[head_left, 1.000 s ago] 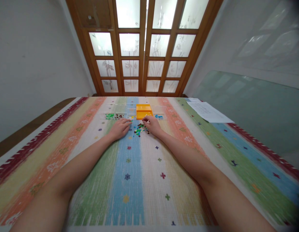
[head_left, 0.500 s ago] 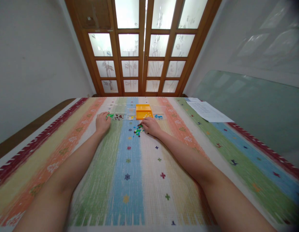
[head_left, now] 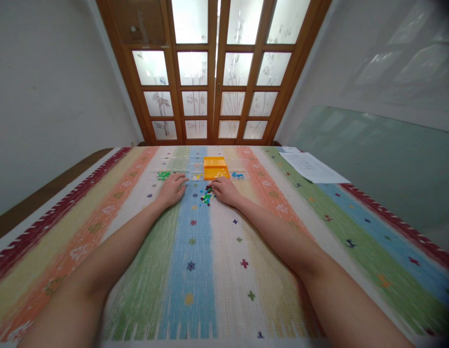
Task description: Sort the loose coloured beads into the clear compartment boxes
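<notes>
A small heap of mixed beads (head_left: 207,197), green, dark red, blue and white, lies on the striped cloth between my hands. My left hand (head_left: 172,189) is just left of the heap, fingers stretched out and nothing visible in them; it partly hides a clear compartment of dark red beads. At the heap's upper right edge, my right hand (head_left: 226,190) has its fingers bent down together by the beads; whatever they hold is too small to make out. Behind the hands are green beads (head_left: 164,176), yellow beads (head_left: 197,177), an orange box (head_left: 214,163) with pale beads, and blue beads (head_left: 238,175).
The striped tablecloth (head_left: 190,290) covers the table. Clear open lids lie behind the row of compartments. White paper sheets (head_left: 311,166) lie at the far right, near a greenish glass panel (head_left: 384,154). Wooden glazed doors (head_left: 215,96) stand beyond the table.
My left hand has moved right from the green beads toward the heap, uncovering the green beads and partly covering the dark red ones. My right hand has barely moved.
</notes>
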